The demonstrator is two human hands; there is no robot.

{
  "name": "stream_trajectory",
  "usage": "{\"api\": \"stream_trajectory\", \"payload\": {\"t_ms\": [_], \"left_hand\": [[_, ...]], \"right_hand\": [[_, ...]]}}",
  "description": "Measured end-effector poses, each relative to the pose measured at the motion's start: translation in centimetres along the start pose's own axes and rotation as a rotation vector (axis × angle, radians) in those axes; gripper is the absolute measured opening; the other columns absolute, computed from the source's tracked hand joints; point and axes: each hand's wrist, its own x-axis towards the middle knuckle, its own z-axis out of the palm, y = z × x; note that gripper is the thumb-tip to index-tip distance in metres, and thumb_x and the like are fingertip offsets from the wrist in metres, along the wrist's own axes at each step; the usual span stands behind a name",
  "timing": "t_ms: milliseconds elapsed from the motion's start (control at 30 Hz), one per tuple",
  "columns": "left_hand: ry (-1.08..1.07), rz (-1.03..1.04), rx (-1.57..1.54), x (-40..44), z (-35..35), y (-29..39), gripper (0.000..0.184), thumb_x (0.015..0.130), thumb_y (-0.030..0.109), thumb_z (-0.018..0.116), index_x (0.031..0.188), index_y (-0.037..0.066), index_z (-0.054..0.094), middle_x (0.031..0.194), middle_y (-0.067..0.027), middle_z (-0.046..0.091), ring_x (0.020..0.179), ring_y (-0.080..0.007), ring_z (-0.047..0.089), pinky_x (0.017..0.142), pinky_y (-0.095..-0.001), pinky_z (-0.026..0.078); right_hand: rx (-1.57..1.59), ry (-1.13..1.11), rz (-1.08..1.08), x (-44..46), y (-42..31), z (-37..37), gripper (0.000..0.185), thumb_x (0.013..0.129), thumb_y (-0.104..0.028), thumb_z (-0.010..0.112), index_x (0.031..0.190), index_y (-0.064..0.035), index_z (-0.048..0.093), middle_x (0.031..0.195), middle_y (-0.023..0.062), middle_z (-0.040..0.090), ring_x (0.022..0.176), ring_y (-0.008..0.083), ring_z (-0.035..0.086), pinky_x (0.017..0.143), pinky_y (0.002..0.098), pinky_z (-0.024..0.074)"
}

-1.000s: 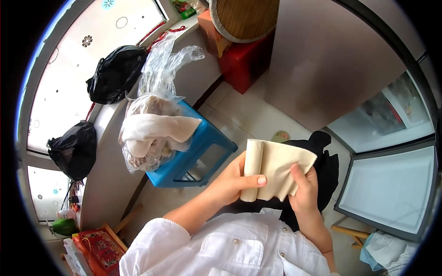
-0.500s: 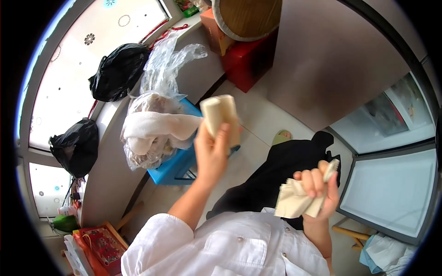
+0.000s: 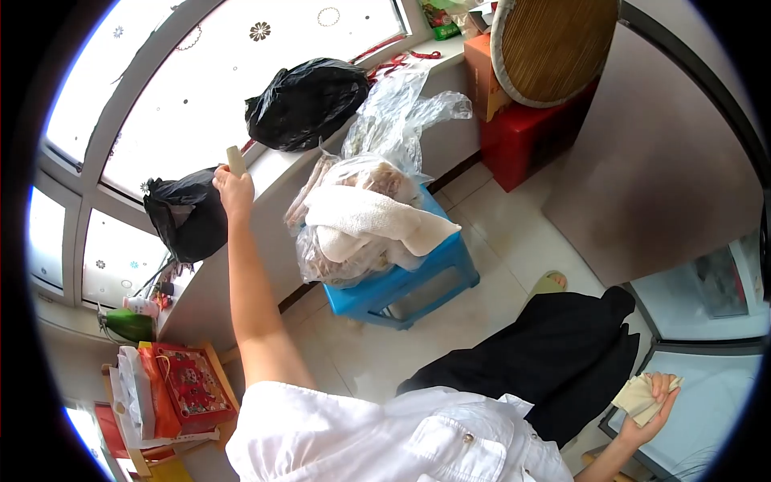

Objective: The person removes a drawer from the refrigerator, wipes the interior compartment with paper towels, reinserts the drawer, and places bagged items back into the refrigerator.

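Note:
My left hand (image 3: 234, 193) is stretched out to the window sill, closed on a cream-coloured roll-like piece (image 3: 235, 161) whose kind I cannot make out. Right beside that hand is a black plastic bag (image 3: 191, 215) with its top loosely gathered. Low on the right, my right hand (image 3: 660, 406) grips a crumpled cream-coloured wrapper (image 3: 637, 399), in front of the open fridge door (image 3: 707, 394). A white towel (image 3: 369, 217) is draped over clear plastic bags (image 3: 341, 269) of brownish contents, which rest on a blue stool (image 3: 401, 301).
Another black bag (image 3: 309, 100) lies on the sill. A round woven tray (image 3: 558, 52) leans above a red box (image 3: 522, 140) near the fridge (image 3: 658, 169). At lower left, a wooden rack (image 3: 221, 373) holds boxes, with a green gourd-like object (image 3: 128, 324) behind it.
My left hand has swung left and away from me with its cream piece, from beside the stool to the black bag. The right hand has moved outward and lower. The view has shifted left.

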Motion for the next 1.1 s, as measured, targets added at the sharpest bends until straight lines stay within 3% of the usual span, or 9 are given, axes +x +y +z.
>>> {"api": "stream_trajectory", "payload": {"t_ms": [167, 267, 300, 400, 433, 533, 733, 967, 1100], "left_hand": [[-0.060, -0.054, 0.045, -0.9, 0.0, 1.8, 0.053, 0.078, 0.010, 0.064, 0.124, 0.000, 0.038, 0.120, -0.0270, 0.046, 0.112, -0.0402, 0.049, 0.094, -0.0442, 0.043], [0.186, -0.073, -0.121, 3.0, 7.0, -5.2, 0.056, 0.078, 0.010, 0.065, 0.127, 0.001, 0.037, 0.124, -0.0260, 0.045, 0.109, -0.0388, 0.053, 0.093, -0.0444, 0.044], [0.182, -0.230, -0.307, 5.2, 10.0, -8.4, 0.056, 0.077, 0.007, 0.067, 0.126, 0.002, 0.040, 0.121, -0.0194, 0.051, 0.103, -0.0317, 0.058, 0.090, -0.0403, 0.046], [0.041, -0.242, -0.753, 5.0, 11.0, -9.9, 0.054, 0.073, 0.002, 0.069, 0.122, 0.001, 0.045, 0.111, -0.0117, 0.057, 0.097, -0.0240, 0.060, 0.087, -0.0345, 0.048], [0.166, -0.292, -0.876, 4.0, 10.5, -8.0, 0.052, 0.071, -0.003, 0.069, 0.118, 0.002, 0.049, 0.102, -0.0060, 0.060, 0.092, -0.0186, 0.061, 0.084, -0.0300, 0.048], [0.247, -0.322, -0.756, 2.7, 9.6, -6.9, 0.051, 0.073, 0.003, 0.074, 0.119, 0.004, 0.052, 0.109, -0.0105, 0.063, 0.098, -0.0201, 0.063, 0.086, -0.0323, 0.048], [0.084, -0.239, -0.279, 2.6, 7.2, -6.3, 0.039, 0.078, 0.024, 0.074, 0.107, 0.001, 0.061, 0.098, -0.0118, 0.069, 0.093, -0.0257, 0.066, 0.087, -0.0368, 0.048], [-0.144, -0.234, 0.178, 4.5, 6.6, -7.0, 0.050, 0.079, 0.039, 0.070, 0.111, 0.001, 0.063, 0.111, -0.0175, 0.065, 0.104, -0.0334, 0.062, 0.091, -0.0401, 0.048], [-0.171, -0.242, 0.184, 4.1, 6.0, -6.3, 0.052, 0.078, 0.042, 0.069, 0.110, 0.001, 0.064, 0.114, -0.0181, 0.064, 0.107, -0.0331, 0.061, 0.092, -0.0401, 0.047]], "right_hand": [[0.023, 0.016, 0.006, -0.3, -0.3, 0.0, 0.018, 0.103, -0.021, 0.037, 0.091, -0.0078, 0.037, 0.075, -0.0003, 0.031, 0.071, 0.0126, 0.034, 0.081, 0.0289, 0.0348], [-0.006, 0.027, 0.020, -0.4, 0.0, 0.1, 0.019, 0.103, -0.025, 0.035, 0.092, -0.0100, 0.036, 0.074, -0.0017, 0.030, 0.070, 0.0096, 0.034, 0.084, 0.0282, 0.0365], [-0.006, 0.015, 0.023, -0.4, 0.0, 0.2, 0.018, 0.103, -0.025, 0.035, 0.092, -0.0101, 0.036, 0.074, -0.0018, 0.030, 0.070, 0.0096, 0.034, 0.085, 0.0285, 0.0367], [0.002, -0.010, 0.030, -0.5, 0.1, 0.2, 0.018, 0.103, -0.025, 0.035, 0.092, -0.0101, 0.036, 0.074, -0.0019, 0.030, 0.069, 0.0095, 0.035, 0.086, 0.0293, 0.0373], [0.005, -0.013, 0.032, -0.5, 0.1, 0.2, 0.018, 0.103, -0.025, 0.035, 0.092, -0.0101, 0.036, 0.073, -0.0020, 0.030, 0.069, 0.0095, 0.035, 0.087, 0.0295, 0.0375], [0.009, -0.001, 0.027, -0.7, 0.0, 0.0, 0.018, 0.103, -0.025, 0.035, 0.092, -0.0101, 0.037, 0.073, -0.0022, 0.030, 0.069, 0.0095, 0.035, 0.089, 0.0305, 0.0380], [0.014, 0.046, 0.032, -0.8, 0.4, 0.8, 0.019, 0.104, -0.025, 0.035, 0.094, -0.0093, 0.038, 0.072, -0.0021, 0.030, 0.069, 0.0096, 0.036, 0.090, 0.0320, 0.0384], [0.030, 0.008, 0.027, -0.9, 0.6, 0.6, 0.020, 0.104, -0.025, 0.034, 0.098, -0.0079, 0.041, 0.072, -0.0019, 0.032, 0.069, 0.0101, 0.037, 0.091, 0.0333, 0.0389], [0.056, 0.086, 0.036, -1.1, 0.6, 0.9, 0.020, 0.104, -0.026, 0.035, 0.099, -0.0075, 0.042, 0.072, -0.0018, 0.032, 0.069, 0.0104, 0.037, 0.091, 0.0336, 0.0399]]}}
